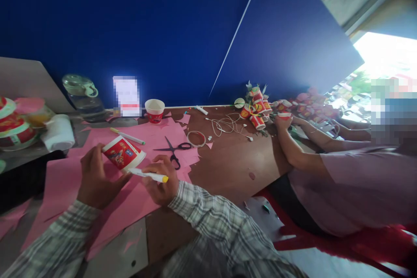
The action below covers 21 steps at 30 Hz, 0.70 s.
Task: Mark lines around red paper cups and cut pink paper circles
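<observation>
Tilted on its side, a red and white paper cup [122, 153] is gripped at its ends by my left hand [96, 178]. My right hand [163, 180] holds a white marker with a yellow end [153, 176], its other end close to the cup's lower edge; whether it touches I cannot tell. Pink paper [130, 200] lies beneath both hands. Black-handled scissors [173, 150] lie spread apart just beyond my right hand. Another marker, white with a green end [128, 136], rests on the paper behind the cup. A second red and white cup [154, 110] stands upright farther back.
A water bottle [83, 95], a white roll [58, 132] and a lit screen [127, 95] are at the back left. Coiled white earphones [224, 125] and a tape ring [196, 139] lie on the brown table [228, 165]. At right, a co-worker [352, 182] handles cups beside a cup cluster [257, 106].
</observation>
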Tool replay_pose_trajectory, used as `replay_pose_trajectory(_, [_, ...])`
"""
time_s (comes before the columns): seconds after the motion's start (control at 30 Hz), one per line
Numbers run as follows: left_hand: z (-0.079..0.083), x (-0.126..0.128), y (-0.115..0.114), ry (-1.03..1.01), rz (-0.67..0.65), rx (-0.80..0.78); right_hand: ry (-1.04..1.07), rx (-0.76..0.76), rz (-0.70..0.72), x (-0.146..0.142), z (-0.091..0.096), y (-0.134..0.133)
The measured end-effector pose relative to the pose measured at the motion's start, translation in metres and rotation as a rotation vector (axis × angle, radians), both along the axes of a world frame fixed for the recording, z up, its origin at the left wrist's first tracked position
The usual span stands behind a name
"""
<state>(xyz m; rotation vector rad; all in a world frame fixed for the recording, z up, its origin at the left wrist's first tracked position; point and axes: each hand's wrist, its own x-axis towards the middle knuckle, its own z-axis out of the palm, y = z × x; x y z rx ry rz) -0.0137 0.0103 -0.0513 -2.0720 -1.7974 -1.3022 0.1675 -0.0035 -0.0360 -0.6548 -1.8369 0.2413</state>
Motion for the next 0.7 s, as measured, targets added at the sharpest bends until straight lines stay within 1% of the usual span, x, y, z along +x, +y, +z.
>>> replay_pose_trajectory(0.17, [0.0025,0.0024,-0.0013,0.032,0.028,-0.003,0.041,-0.076,-0.075,0.0042,0.0040,0.0055])
replay_pose_trajectory(0.37, [-0.0033,-0.0011,-0.0003,0.024,0.024,-0.014,-0.045,-0.095,-0.006,0.0013,0.0008,0.0014])
replay_pose_trajectory(0.57, [-0.0040,-0.0001,0.0006,0.055,0.040,-0.008,0.030,-0.166,-0.081,0.0053,0.0053,0.0056])
replay_pose_trajectory(0.7, [-0.0044,0.0005,-0.0001,0.049,0.041,-0.006,-0.015,-0.147,-0.043,0.0044,0.0057,0.0044])
